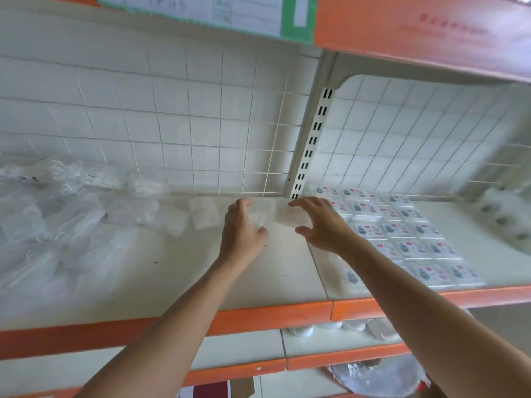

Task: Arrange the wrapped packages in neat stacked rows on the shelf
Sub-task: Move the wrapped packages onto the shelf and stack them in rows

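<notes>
Where the two bays of the shelf (pixel 258 282) meet at the far edge, both hands are at one clear package (pixel 283 215).

Left hand (pixel 242 228): fingers curled over the far side of the package's left end, thumb on the near side, so the hand grips it.

Right hand (pixel 323 222): fingers spread wide and pointing left, thumb held well apart below them, bracketing the package's right end. Blur hides whether the fingertips touch the wrap.

The package sits low over the shelf deck, just in front of the foot of the slotted upright (pixel 313 145). Whether it rests on the deck or is lifted cannot be told.

Right bay: labelled packages (pixel 402 234) lie flat in straight rows, edge to edge, from the back panel to the near orange lip. The right forearm crosses the near left corner of this block. Stack height cannot be told.

Left bay: a row of further clear packages (pixel 202 215) runs leftward along the far edge, some turned out of line. At the left of the view, a heap of loose packages (pixel 51 225) in crumpled clear wrap covers the deck.

Behind both bays stands a white wire grid (pixel 201 124). An upper shelf (pixel 402 33) with an orange front overhangs the right bay. A lower shelf (pixel 247 349) carries more wrapped items toward its right side, too blurred to identify.
</notes>
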The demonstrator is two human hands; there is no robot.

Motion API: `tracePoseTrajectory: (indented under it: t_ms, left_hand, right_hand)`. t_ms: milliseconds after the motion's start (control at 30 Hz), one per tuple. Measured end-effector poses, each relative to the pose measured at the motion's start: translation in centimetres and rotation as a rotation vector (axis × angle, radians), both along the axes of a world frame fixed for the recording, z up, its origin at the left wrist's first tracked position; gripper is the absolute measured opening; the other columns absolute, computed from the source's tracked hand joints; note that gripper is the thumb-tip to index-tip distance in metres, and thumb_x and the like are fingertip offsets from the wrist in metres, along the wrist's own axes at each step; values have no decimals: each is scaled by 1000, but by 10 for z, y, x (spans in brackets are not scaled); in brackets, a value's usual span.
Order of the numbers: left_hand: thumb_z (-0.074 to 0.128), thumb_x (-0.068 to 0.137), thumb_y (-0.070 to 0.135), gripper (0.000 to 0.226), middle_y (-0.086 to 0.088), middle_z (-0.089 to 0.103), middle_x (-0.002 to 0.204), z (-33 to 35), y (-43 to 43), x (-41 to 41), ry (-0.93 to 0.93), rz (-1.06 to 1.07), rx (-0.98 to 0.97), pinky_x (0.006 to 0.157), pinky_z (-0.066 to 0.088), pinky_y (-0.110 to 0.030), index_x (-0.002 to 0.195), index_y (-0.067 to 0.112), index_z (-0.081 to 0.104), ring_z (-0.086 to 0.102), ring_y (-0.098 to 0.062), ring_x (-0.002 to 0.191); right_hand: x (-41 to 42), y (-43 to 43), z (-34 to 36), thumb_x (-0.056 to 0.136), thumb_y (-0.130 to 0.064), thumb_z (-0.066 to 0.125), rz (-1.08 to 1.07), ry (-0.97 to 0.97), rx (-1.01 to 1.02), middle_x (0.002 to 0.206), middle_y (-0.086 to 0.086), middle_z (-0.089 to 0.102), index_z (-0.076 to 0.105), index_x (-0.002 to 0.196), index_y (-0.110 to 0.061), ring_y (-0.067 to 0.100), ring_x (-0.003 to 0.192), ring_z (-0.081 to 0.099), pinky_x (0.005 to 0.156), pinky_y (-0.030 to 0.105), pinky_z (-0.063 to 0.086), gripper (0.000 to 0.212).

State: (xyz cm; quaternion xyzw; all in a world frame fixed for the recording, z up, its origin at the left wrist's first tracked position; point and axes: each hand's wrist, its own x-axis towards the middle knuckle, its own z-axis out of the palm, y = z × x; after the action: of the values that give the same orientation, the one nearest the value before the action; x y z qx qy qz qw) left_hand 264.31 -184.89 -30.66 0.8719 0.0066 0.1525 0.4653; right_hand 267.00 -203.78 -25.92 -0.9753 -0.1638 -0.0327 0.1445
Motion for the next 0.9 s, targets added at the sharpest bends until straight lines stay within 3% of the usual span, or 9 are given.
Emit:
tracePoseTrajectory:
  t_ms: [300, 700, 900]
  left_hand:
    - [68, 74, 5, 58, -10, 44, 128, 17, -125, -3, -58, -165, 74, 92, 34, -22, 127, 7, 46, 44, -26, 119]
    - [70, 74, 4, 57, -4, 51, 129, 22, -257, -11, -63, -189, 180, 88, 29, -22, 126, 12, 49, 41, -24, 121]
    - [66, 76, 0, 58, 0, 50, 132, 24, -275, -19, -38, -176, 195, 92, 29, -20, 129, 17, 48, 38, -20, 124]
  right_hand:
    - [-20, -148, -1, 88, -14, 66, -85, 2, -4, 145, -3, 41, 46, 135, -30, 25, 133, 28, 108, 42, 31, 54]
    - [-29, -283, -18, 85, -12, 66, -31, 119, 23, 146, 1, 40, 46, 136, -25, 23, 136, 30, 110, 32, 23, 56]
    - [-23, -288, -20, 86, -24, 67, 91, 0, 195, 146, -3, 41, 41, 140, -27, 21, 132, 40, 107, 38, 38, 60]
